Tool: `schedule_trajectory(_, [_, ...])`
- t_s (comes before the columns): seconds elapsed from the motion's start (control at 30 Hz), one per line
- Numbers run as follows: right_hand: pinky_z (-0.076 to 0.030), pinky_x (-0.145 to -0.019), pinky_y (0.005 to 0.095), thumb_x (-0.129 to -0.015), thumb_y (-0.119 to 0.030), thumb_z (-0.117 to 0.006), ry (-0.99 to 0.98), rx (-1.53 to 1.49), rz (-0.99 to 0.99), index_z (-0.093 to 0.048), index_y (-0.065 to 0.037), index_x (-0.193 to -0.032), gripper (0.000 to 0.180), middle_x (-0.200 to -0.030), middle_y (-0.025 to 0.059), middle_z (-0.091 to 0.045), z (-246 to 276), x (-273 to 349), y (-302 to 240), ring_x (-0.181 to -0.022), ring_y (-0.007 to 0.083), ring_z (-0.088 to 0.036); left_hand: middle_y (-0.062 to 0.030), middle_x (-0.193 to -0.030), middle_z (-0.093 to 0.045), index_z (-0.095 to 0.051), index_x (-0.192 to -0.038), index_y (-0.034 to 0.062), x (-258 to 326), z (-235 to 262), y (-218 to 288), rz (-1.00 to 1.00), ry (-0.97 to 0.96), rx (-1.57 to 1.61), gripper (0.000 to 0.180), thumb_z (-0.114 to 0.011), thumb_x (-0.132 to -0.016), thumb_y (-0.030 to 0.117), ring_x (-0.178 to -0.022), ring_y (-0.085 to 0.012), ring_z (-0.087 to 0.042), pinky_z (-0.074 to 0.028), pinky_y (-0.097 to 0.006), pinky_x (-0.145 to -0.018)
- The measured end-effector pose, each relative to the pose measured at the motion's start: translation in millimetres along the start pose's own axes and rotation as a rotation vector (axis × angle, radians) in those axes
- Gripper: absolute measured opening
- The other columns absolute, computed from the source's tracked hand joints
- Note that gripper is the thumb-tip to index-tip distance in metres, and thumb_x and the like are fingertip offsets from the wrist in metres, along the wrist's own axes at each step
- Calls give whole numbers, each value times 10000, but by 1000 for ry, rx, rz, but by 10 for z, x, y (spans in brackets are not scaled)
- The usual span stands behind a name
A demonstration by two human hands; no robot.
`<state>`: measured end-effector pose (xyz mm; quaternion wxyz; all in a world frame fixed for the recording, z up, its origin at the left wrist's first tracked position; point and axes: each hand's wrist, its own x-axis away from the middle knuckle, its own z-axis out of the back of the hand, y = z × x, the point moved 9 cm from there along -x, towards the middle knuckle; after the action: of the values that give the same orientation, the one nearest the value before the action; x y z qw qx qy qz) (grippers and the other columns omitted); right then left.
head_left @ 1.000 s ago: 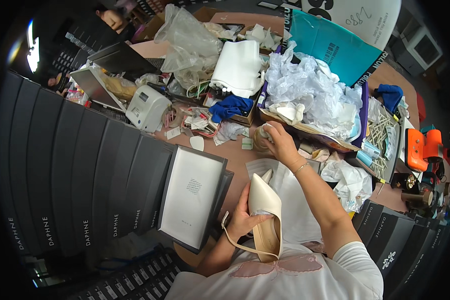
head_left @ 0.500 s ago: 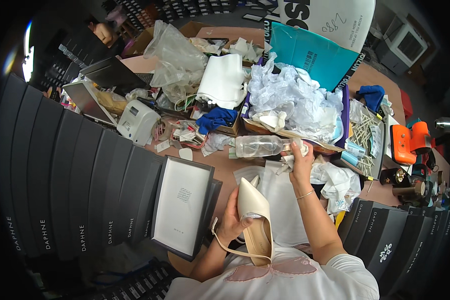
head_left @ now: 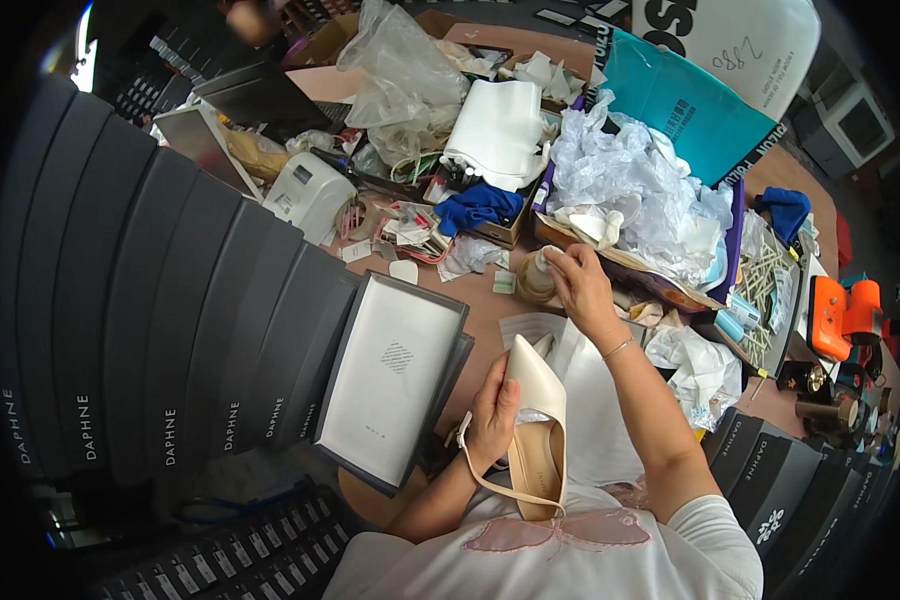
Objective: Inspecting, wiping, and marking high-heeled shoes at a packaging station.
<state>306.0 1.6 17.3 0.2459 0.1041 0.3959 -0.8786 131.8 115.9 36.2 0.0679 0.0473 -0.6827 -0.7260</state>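
My left hand [head_left: 492,418] grips a cream pointed slingback shoe [head_left: 538,425] by its side, toe pointing away, just above my lap. A loose strap hangs below my wrist. My right hand [head_left: 580,288] reaches forward and is closed around a clear plastic bottle [head_left: 533,282], which stands upright at the edge of the brown table. White tissue paper [head_left: 595,400] lies under the shoe. An open dark shoe box with a white lining [head_left: 395,385] sits just left of my left hand.
A row of dark grey shoe boxes [head_left: 170,330] stands on the left, more at lower right [head_left: 770,480]. Crumpled white tissue fills a box [head_left: 640,190] beyond the bottle. A white label printer [head_left: 310,195], blue cloth [head_left: 475,210], teal bag [head_left: 690,110] and orange tool [head_left: 845,315] crowd the table.
My right hand took the bottle, held it on its side half a second ago, and now holds it upright lower down. The shoe in my left hand has barely moved.
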Motion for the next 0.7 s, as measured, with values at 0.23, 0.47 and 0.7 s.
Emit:
schedule_trajectory(0.23, [-480, -735, 318, -753, -22, -679, 12, -494, -93, -669, -24, -932, 179, -904, 108, -642, 1124, 754, -659, -820, 218, -606, -143, -1274, -521, -349, -1398, -22, -18, -244, 149, -31, -99, 70, 540, -389, -1015, 357, -1134, -194, -514, -401, -293, -957])
schedule_trajectory(0.47, [-482, -601, 311, -664, -8, -728, 117, -141, 182, -651, -45, -1005, 352, -884, 79, -576, 1613, 1099, -1208, -721, 219, -586, -146, -1160, -585, -385, -1366, -48, 83, -703, 414, -81, -221, 73, 578, -418, -999, 397, -1050, -195, -561, -444, -300, -892])
schedule_trajectory(0.7, [-480, -596, 326, -648, -14, -722, 114, -111, 199, -620, -29, -996, 363, -881, 87, -579, 1739, 1356, -1326, -716, 231, -577, -152, -1127, -600, -406, -1350, -50, 215, -757, 448, -132, -231, -5, 579, -432, -992, 405, -1044, -193, -563, -441, -294, -888])
